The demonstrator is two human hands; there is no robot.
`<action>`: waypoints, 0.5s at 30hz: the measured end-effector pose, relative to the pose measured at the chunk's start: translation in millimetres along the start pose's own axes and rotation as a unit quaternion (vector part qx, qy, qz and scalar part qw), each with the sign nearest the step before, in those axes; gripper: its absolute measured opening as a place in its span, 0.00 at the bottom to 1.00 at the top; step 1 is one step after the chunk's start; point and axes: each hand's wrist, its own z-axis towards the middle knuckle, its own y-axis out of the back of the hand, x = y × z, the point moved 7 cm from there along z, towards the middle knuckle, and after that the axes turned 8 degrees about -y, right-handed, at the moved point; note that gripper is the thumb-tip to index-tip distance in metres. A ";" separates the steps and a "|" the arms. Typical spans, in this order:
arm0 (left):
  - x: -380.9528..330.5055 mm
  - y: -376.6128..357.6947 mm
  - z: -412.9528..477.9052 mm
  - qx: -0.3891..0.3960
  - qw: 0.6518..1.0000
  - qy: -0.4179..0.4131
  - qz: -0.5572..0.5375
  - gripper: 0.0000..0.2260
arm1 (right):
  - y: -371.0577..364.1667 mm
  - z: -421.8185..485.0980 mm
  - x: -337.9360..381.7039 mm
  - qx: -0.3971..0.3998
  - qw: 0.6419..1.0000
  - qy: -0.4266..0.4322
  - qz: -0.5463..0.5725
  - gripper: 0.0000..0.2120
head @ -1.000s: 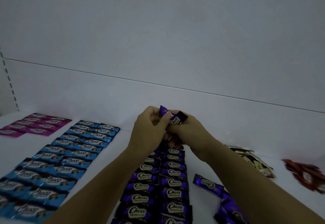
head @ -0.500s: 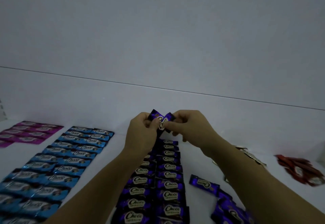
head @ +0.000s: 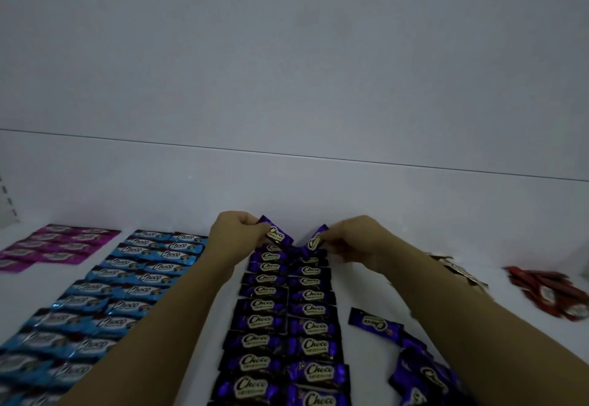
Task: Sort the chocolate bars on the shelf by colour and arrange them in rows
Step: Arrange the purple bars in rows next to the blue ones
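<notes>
Two-wide rows cover the shelf: blue rows left, purple rows centre between my forearms, pink rows far left, red pile and loose purple bars right. Above the purple rows' far end, my left hand fingers pinch one purple bar, my right hand another bar.

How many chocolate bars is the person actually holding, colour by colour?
Purple: 2, the left bar pinched by the left hand and the right bar by the right hand
Other colours: 0
Total: 2
</notes>
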 end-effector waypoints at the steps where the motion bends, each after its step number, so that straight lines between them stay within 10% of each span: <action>1: 2.4 -0.6 2.3 -0.004 1.000 0.006 -0.007 0.06 | -0.8 3.5 -4.3 0.006 0.999 -0.021 0.024 0.04; 8: 18.2 -0.9 16.2 -0.030 0.995 -0.033 0.094 0.05 | -12.0 17.8 -25.0 -0.021 0.995 -0.063 0.080 0.05; 12: 21.5 -2.7 17.9 0.000 0.953 -0.072 0.296 0.12 | -7.4 20.3 -12.7 -0.127 0.983 0.024 -0.132 0.09; 15: 10.5 0.2 14.7 -0.011 0.898 -0.156 0.412 0.12 | -4.4 11.6 8.3 -0.209 0.888 0.095 -0.399 0.14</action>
